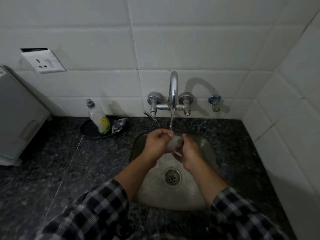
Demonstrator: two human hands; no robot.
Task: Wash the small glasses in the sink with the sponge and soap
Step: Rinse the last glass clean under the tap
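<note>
Over the sink, at frame centre, a small glass is gripped between the left hand and right hand. Both are equally near, and its long axis is apparently laid across them. Just beyond, it is struck by the stream from the tap. The soap bottle is left standing farther off on the tabletop, toward the upper left.

Just one cam here, strapped to my head, wide-angle, aimed forward and down. My fingers land about mid-frame, pretty close under the lens, over the sink. Past them it catches the tap and tiled wall, and left of them a stretch of worktop.
</note>
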